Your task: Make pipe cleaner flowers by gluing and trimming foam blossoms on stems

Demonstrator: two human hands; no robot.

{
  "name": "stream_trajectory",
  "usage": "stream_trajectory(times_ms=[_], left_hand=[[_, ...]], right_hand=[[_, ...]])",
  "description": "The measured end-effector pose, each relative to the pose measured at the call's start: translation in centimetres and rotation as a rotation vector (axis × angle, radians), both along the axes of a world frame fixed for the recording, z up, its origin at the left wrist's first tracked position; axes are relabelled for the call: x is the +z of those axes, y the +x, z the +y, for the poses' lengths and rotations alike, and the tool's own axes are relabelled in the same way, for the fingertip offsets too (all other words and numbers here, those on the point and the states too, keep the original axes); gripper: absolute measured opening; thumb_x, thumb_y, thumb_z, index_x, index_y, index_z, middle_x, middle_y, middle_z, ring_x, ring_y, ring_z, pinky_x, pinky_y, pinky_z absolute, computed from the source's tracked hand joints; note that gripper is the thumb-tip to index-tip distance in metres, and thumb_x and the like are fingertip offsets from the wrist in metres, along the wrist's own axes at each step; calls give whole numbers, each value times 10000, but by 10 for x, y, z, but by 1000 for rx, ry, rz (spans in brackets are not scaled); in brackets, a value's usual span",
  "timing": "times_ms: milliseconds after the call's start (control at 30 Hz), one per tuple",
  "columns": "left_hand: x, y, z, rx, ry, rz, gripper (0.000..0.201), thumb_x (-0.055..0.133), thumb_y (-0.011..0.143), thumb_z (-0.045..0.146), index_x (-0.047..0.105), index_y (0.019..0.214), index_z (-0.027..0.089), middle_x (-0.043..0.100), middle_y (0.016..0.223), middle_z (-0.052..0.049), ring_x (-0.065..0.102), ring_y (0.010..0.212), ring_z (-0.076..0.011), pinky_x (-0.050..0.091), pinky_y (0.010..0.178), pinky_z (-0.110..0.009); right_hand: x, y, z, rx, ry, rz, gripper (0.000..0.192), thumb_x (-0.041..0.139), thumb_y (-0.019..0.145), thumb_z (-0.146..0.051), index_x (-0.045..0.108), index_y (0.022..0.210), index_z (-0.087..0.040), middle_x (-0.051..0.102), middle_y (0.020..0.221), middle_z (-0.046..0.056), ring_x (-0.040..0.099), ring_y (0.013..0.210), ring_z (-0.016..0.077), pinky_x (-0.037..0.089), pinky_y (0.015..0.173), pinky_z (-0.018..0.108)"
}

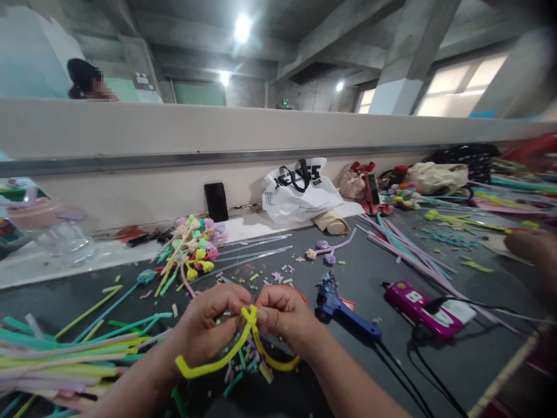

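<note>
The white plastic bag [300, 194] well beyond your hands carries bold black lettering, but it is too creased to read; the label on the magenta device [424, 307] to your right is too small to make out. Your left hand [209, 325] and right hand [282, 316] are clenched, fingertips pinching the twisted top of a yellow fuzzy pipe cleaner [250, 342] between them, each grip closed on it. Its two ends curve down below your hands, above the dark grey counter [374, 255]. A blue glue gun [343, 307] lies just right of your right hand. Coloured pipe cleaners [56, 354] pile left of your left hand.
</note>
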State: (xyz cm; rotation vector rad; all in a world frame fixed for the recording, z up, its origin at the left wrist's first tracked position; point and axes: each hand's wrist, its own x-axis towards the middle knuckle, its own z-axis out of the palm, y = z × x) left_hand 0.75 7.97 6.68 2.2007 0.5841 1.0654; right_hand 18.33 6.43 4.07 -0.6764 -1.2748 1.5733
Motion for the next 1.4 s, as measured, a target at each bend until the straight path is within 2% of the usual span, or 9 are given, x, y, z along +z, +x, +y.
stream_trajectory(times_ms=[267,333,433,533,700,800,1033,1267,1400], left_hand=[[-1,-3,-3,46,299,53,218,495,747,3,515,827,204,590,861,-32,582,795,-113,463,697,-210],[-3,-5,4,80,293,72,197,492,754,20,531,831,197,598,863,-38,585,809,-124,466,716,-226],[-7,-8,18,148,107,116,122,481,785,89,550,833,177,601,818,-41,591,769,-136,475,701,-248],[-9,-9,24,245,-27,108,153,431,822,126,541,919,168,599,807,-42,592,749,-137,480,692,-258],[-7,-7,16,276,231,205,84,549,784,172,606,846,170,599,887,-68,557,879,-172,430,807,-299],[-8,-4,13,270,279,255,117,560,781,178,620,880,162,599,892,-81,546,877,-178,423,794,-304],[-9,8,11,347,1,189,150,509,721,125,490,576,161,510,634,-2,495,633,-123,385,603,-235],[-12,10,12,362,-474,115,94,526,686,210,525,609,155,498,604,27,447,591,-110,342,561,-218],[-16,6,20,299,-605,99,108,549,690,247,547,642,150,477,593,41,413,589,-104,316,559,-214]], right_hand=[[8,1,-3,83,-10,-74,260,657,685,-378,536,625,-155,462,489,-58,307,411,48,239,428,181],[8,-1,-2,-68,100,-218,212,609,724,-338,538,630,-162,447,505,-56,341,441,65,264,452,189],[3,-5,0,-398,432,-553,117,536,766,-205,567,661,-165,505,577,-23,448,540,102,317,532,210],[-3,-6,1,-536,708,-800,131,474,774,-114,569,705,-172,562,638,4,497,602,123,332,579,225],[-4,-5,2,-619,865,-959,144,445,784,-106,553,712,-170,560,620,18,495,586,138,327,563,238],[-4,-6,2,-651,900,-954,133,449,802,-121,559,741,-167,574,633,22,505,590,138,338,575,238],[-11,-11,3,-651,895,-1010,171,435,815,-109,555,707,-165,581,628,29,517,599,144,334,582,243],[-14,-15,3,-618,863,-1148,191,431,813,-125,538,660,-167,576,612,28,515,575,144,290,542,248],[-13,-11,6,-516,872,-1209,196,421,802,-109,530,651,-173,563,602,18,504,572,142,292,545,245]])
